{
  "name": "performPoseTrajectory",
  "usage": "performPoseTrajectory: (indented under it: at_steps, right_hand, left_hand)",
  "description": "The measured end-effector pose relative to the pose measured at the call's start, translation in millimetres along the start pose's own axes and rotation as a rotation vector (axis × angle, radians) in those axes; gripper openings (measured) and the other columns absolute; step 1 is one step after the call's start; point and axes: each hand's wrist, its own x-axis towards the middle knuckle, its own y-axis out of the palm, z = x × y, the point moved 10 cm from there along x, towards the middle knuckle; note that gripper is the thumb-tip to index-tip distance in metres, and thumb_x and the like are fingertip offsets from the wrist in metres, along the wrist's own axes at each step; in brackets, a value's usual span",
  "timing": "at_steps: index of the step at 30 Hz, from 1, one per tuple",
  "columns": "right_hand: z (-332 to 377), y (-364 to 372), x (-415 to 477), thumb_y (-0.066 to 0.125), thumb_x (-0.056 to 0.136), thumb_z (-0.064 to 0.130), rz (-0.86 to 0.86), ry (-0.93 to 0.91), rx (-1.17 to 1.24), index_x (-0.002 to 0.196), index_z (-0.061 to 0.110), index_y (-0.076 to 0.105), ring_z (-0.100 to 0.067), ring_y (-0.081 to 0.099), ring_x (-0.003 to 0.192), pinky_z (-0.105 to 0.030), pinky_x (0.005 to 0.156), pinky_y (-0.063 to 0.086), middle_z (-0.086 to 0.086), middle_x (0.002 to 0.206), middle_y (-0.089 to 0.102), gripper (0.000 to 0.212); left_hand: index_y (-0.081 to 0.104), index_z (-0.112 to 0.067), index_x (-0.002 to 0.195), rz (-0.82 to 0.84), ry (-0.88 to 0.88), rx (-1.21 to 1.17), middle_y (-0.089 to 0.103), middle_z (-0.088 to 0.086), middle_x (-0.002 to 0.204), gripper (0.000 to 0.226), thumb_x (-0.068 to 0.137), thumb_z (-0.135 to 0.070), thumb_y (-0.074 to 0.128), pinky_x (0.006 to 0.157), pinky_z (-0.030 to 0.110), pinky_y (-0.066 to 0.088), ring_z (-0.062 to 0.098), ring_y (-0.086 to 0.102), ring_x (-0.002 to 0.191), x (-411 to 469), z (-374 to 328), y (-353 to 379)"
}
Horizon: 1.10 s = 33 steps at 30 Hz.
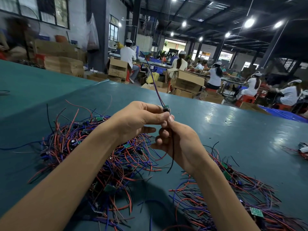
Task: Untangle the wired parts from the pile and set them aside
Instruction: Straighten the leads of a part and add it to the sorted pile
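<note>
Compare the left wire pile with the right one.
The left pile is a dense, knotted heap; the right pile lies flatter and looser. Left pile wires cross every way; many right pile wires run roughly alongside each other. Both hold red, blue and black wires and green boards.

Bare table ahead; wire piles crowd both sides

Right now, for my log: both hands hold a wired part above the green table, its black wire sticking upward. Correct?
No: in the head view the black wire hangs down below the right hand. It and the left hand hold the wired part above the green table.
</note>
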Motion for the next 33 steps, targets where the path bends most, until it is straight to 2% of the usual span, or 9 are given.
performPoseTrajectory:
  at_steps: [5,8,10,12,14,18,24,29,33]
  right_hand:
    - [-2,2,1,0.043,0.107,0.036,-0.013,-0.009,0.007,0.08,0.013,0.06,-0.018,0.051,0.053,-0.038,0.064,0.059,0.0,0.06,0.045,0.04]
    - [0,1,1,0.044,0.107,0.034,-0.037,-0.04,-0.065,0.08,0.011,0.062,-0.018,0.052,0.052,-0.036,0.06,0.059,0.0,0.06,0.046,0.04]
    - [3,-1,1,0.044,0.107,0.03,-0.051,-0.072,-0.119,0.082,0.009,0.061,-0.018,0.054,0.052,-0.035,0.061,0.059,-0.001,0.06,0.048,0.038]
    - [6,-2,0,0.043,0.108,0.026,-0.08,-0.112,-0.22,0.083,0.006,0.061,-0.018,0.056,0.052,-0.035,0.061,0.059,-0.001,0.059,0.051,0.036]
    - [10,-1,-2,0.043,0.108,0.021,-0.108,-0.162,-0.375,0.082,0.006,0.06,-0.017,0.059,0.052,-0.034,0.063,0.058,-0.001,0.057,0.055,0.035]
    - [11,8,-4,0.045,0.108,0.021,-0.052,-0.152,-0.533,0.077,0.006,0.06,-0.02,0.062,0.056,-0.034,0.066,0.059,-0.004,0.059,0.061,0.038]
    - [-1,32,-15,0.045,0.108,0.026,0.181,-0.05,-0.855,0.075,0.013,0.061,-0.025,0.075,0.068,-0.033,0.071,0.062,-0.01,0.068,0.073,0.039]
    - [-17,34,-19,0.039,0.11,0.025,0.239,0.096,-0.918,0.08,0.01,0.055,-0.026,0.072,0.067,-0.039,0.071,0.061,-0.013,0.071,0.073,0.037]
    - [-22,27,-29,0.04,0.109,0.035,0.287,0.211,-1.095,0.079,0.007,0.065,-0.022,0.073,0.068,-0.038,0.072,0.061,-0.008,0.073,0.075,0.048]
  left_hand:
    - [0.076,-0.007,0.109,-0.089,0.006,-0.071,0.07,0.002,0.075,0.025,0.084,-0.01,0.075,0.085,0.042,0.046,0.016,0.067,0.069,2,2,-7]
    - [0.076,-0.019,0.115,-0.152,-0.029,-0.094,0.072,0.003,0.078,0.031,0.084,-0.015,0.077,0.091,0.041,0.048,0.015,0.068,0.07,3,9,-14]
    - [0.076,-0.021,0.114,-0.165,-0.034,-0.128,0.074,0.006,0.086,0.032,0.082,-0.014,0.078,0.087,0.037,0.052,0.014,0.069,0.069,3,11,-15]
    - [0.073,-0.017,0.115,-0.206,-0.018,-0.182,0.077,0.01,0.093,0.035,0.083,-0.005,0.076,0.072,0.027,0.058,0.013,0.068,0.064,3,11,-17]
    - [0.066,-0.013,0.119,-0.285,0.021,-0.214,0.077,0.011,0.087,0.04,0.083,0.003,0.074,0.062,0.023,0.056,0.012,0.068,0.06,3,9,-22]
    - [0.054,-0.013,0.123,-0.48,0.064,-0.148,0.076,0.014,0.084,0.053,0.079,0.005,0.079,0.07,0.031,0.053,0.018,0.069,0.072,0,4,-43]
    - [0.041,-0.014,0.131,-0.67,0.041,-0.197,0.074,0.019,0.091,0.066,0.08,0.008,0.077,0.063,0.028,0.046,0.018,0.069,0.072,-7,14,-83]
    - [0.041,-0.011,0.13,-0.679,-0.033,-0.232,0.074,0.021,0.093,0.062,0.082,0.01,0.074,0.057,0.025,0.043,0.016,0.069,0.066,-7,36,-85]
    - [0.057,-0.005,0.12,-0.555,-0.017,-0.222,0.077,0.013,0.087,0.042,0.083,-0.001,0.077,0.053,0.02,0.048,0.013,0.071,0.069,0,31,-77]
